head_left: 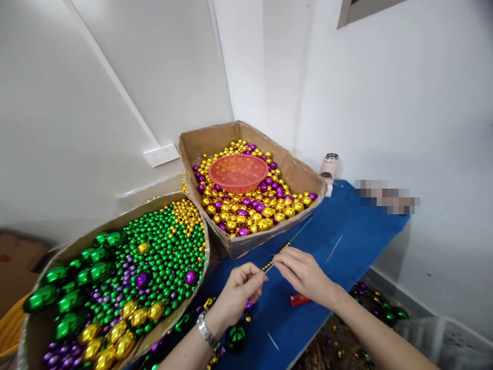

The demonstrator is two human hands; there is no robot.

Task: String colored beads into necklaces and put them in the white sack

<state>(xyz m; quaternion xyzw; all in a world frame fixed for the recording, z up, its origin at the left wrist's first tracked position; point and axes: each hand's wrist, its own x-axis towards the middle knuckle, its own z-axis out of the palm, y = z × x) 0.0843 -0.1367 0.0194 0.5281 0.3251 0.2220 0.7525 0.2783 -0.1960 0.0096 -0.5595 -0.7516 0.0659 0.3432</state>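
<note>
My left hand (241, 290), with a metal-band watch (207, 330) on its wrist, is closed in a pinch on a thin pale string (268, 268). Close by on the right, my right hand (304, 275) also pinches the string between thumb and fingers. A short row of small gold beads (286, 247) shows just behind my fingertips; whether it is on the same string is unclear. Below my left hand lie a shiny green ball (235, 336) and some purple and gold beads, partly hidden by the wrist. A red object (299, 299) rests under my right hand.
A cardboard box (308, 172) holds gold and purple balls and a red plastic basin (239, 174). Left of it, another box (208, 241) holds green, purple and gold beads. Bottles (330, 164) stand behind the blue tablecloth (358, 226). A white crate (447, 339) is lower right.
</note>
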